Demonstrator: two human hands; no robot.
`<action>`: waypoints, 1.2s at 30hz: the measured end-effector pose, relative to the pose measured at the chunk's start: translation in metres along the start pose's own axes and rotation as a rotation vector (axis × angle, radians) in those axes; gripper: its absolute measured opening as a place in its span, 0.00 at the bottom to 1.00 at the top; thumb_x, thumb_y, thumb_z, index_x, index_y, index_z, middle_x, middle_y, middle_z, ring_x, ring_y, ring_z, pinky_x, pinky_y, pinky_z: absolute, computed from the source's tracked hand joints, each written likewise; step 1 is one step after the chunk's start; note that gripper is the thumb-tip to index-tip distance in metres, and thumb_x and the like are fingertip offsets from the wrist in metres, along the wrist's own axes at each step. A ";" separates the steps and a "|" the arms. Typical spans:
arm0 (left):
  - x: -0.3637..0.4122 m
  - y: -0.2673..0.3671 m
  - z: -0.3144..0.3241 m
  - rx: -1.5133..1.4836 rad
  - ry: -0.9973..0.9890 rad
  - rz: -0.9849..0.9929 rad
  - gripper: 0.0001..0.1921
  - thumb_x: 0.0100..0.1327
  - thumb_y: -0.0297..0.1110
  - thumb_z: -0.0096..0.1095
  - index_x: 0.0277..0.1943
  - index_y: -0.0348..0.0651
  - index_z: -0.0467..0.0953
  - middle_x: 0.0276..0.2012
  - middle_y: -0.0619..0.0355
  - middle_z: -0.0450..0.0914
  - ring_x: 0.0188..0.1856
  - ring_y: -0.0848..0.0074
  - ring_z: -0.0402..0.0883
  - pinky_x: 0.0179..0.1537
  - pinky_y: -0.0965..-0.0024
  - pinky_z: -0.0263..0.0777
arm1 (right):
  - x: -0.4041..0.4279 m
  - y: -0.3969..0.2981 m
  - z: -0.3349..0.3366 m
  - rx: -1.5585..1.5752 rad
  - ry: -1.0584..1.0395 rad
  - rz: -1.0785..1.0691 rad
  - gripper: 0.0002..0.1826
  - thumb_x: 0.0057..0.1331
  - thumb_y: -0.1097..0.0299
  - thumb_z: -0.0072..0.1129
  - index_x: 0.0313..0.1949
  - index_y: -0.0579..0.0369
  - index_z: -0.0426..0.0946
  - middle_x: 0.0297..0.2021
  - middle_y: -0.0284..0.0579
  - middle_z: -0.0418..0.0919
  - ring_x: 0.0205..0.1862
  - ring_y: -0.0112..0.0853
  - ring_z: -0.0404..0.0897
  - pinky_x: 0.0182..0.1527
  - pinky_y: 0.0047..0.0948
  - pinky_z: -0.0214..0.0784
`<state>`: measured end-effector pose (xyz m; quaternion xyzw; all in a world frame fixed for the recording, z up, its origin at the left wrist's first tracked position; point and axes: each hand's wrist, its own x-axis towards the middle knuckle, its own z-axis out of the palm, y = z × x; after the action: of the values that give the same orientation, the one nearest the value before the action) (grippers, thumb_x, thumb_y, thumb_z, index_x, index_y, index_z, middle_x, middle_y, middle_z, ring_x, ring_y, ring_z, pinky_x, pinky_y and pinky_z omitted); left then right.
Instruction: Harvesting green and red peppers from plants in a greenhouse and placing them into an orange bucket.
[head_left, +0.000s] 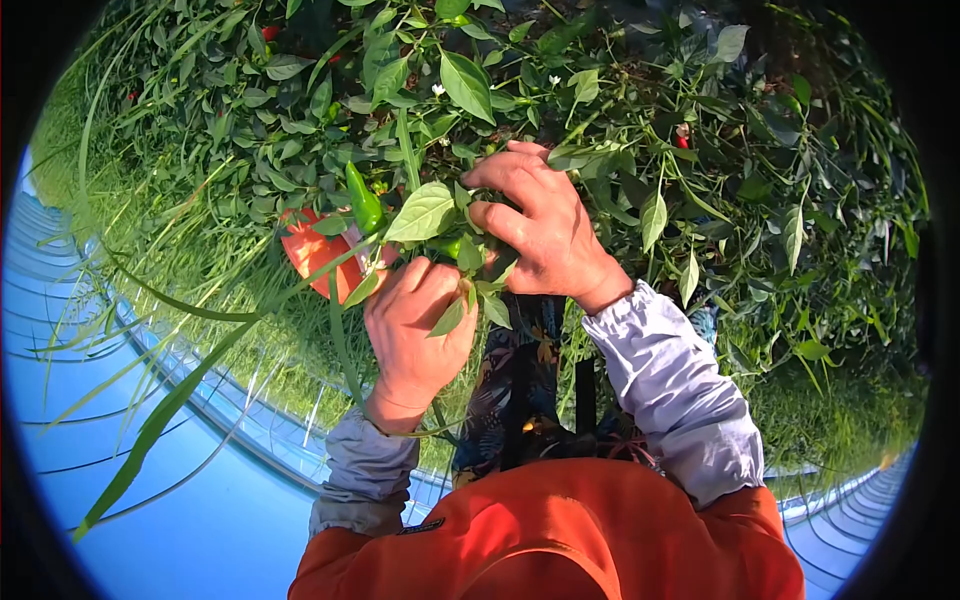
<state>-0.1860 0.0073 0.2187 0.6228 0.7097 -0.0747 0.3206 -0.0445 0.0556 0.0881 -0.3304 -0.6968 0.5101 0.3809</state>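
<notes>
Leafy pepper plants fill the view before me. My left hand (424, 322) is among stems and leaves at the centre, its fingers curled; what lies inside them is hidden. A green chili pepper (364, 201) points upward just above it, and part of a second green pepper (448, 247) shows behind a broad pale leaf (422, 214). To the right, my right hand (536, 225) reaches into the same foliage with bent fingers, its thumb and fingertips partly behind leaves. Beyond my left hand, an orange-red plastic container (315, 251) is partly covered by leaves and a grass blade.
Red chili peppers (681, 136) hang at the upper right, with others at the upper left. Long grass blades (169, 409) cross the left side. A greenhouse frame with hoops (217, 427) curves along the lower left. White blossoms (438, 89) dot the plants.
</notes>
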 end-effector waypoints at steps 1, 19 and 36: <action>0.004 0.000 0.000 -0.038 -0.004 -0.014 0.06 0.52 0.29 0.62 0.29 0.41 0.72 0.29 0.52 0.73 0.33 0.56 0.75 0.36 0.60 0.68 | -0.003 0.000 0.002 0.002 -0.019 -0.010 0.18 0.42 0.62 0.66 0.34 0.53 0.76 0.45 0.44 0.76 0.46 0.42 0.76 0.55 0.53 0.63; -0.016 -0.040 0.015 -0.350 0.128 -0.292 0.17 0.58 0.28 0.67 0.50 0.34 0.77 0.38 0.51 0.79 0.39 0.66 0.80 0.41 0.68 0.72 | -0.004 -0.005 0.014 0.030 -0.216 0.163 0.18 0.41 0.69 0.61 0.36 0.53 0.79 0.39 0.40 0.78 0.45 0.40 0.77 0.56 0.45 0.61; -0.005 -0.049 0.006 -1.146 -0.289 -0.853 0.15 0.56 0.30 0.55 0.45 0.32 0.76 0.25 0.55 0.78 0.18 0.78 0.70 0.18 0.77 0.59 | -0.005 -0.006 0.016 -0.095 -0.348 0.132 0.17 0.41 0.63 0.61 0.34 0.48 0.76 0.33 0.36 0.73 0.46 0.38 0.72 0.54 0.44 0.61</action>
<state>-0.2298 -0.0107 0.2022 0.0101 0.7689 0.1085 0.6300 -0.0561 0.0426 0.0904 -0.2998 -0.7524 0.5498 0.2043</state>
